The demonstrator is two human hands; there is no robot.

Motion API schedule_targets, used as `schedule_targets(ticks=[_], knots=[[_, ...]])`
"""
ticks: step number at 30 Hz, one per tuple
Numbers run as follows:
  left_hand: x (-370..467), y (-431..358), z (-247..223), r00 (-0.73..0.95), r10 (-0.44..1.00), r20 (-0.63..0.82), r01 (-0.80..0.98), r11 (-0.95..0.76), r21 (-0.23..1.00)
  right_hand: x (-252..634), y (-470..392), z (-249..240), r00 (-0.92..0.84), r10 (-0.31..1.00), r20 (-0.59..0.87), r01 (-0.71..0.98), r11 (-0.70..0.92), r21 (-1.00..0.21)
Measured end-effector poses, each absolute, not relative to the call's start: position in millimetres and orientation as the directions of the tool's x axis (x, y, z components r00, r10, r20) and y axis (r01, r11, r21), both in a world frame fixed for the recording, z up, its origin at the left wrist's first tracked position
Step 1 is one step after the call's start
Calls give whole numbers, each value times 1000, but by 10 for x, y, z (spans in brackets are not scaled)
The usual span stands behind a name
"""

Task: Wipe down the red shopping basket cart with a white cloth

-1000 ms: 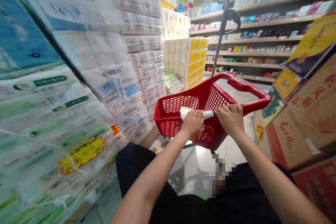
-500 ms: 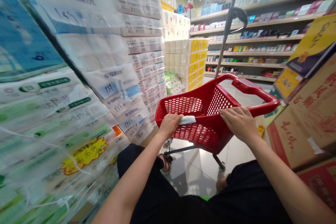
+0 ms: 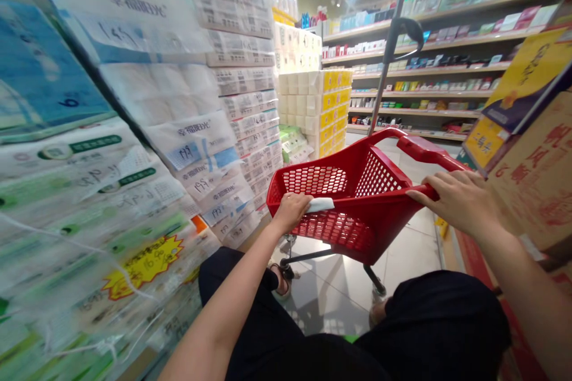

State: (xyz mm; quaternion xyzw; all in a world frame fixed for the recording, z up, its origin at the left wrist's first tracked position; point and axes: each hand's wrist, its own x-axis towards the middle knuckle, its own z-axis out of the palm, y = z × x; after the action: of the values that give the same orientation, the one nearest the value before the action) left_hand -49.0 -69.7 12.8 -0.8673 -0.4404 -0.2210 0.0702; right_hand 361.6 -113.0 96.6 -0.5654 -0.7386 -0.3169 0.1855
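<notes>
A red plastic shopping cart (image 3: 339,214) with perforated basket walls stands in front of me, turned so its handle (image 3: 429,149) points right. My left hand (image 3: 291,211) is closed over the near rim at the basket's left end. Next to its fingertips, a smooth white piece (image 3: 320,205) lies along the rim; whether the hand touches it is unclear. At the cart's right end, my right hand (image 3: 460,196) grips the red frame below the handle, thumb toward the basket. The visible part of the basket interior shows no goods.
Tall stacks of wrapped tissue packs (image 3: 201,131) line my left side closely. Cardboard boxes (image 3: 536,172) stand close on the right. Shelves of small goods (image 3: 424,77) run along the back. A grey metal pole (image 3: 384,71) rises behind the cart above the tiled floor (image 3: 330,292).
My right hand has moved right along the cart, from the basket's near rim to the frame below the handle. The left hand keeps its hold, and the cart has barely shifted.
</notes>
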Motion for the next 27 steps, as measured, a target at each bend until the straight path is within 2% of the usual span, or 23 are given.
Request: schedule_targets(ticks=[8, 15, 22, 27], knots=[[-407, -560, 89, 489, 733, 473, 789, -603, 117, 3526, -1231, 951, -239, 701, 672, 970, 136, 202], [112, -409, 147, 514, 682, 520, 701, -684, 205, 3152, -1388, 888, -160, 660, 734, 970, -31, 240], [793, -575, 281, 483, 668, 566, 658, -704, 269, 2941, -1492, 949, -148, 705, 693, 942, -114, 316], [1163, -724, 422, 497, 617, 610, 589, -756, 285, 2867, -1538, 995, -130, 732, 669, 944, -115, 310]])
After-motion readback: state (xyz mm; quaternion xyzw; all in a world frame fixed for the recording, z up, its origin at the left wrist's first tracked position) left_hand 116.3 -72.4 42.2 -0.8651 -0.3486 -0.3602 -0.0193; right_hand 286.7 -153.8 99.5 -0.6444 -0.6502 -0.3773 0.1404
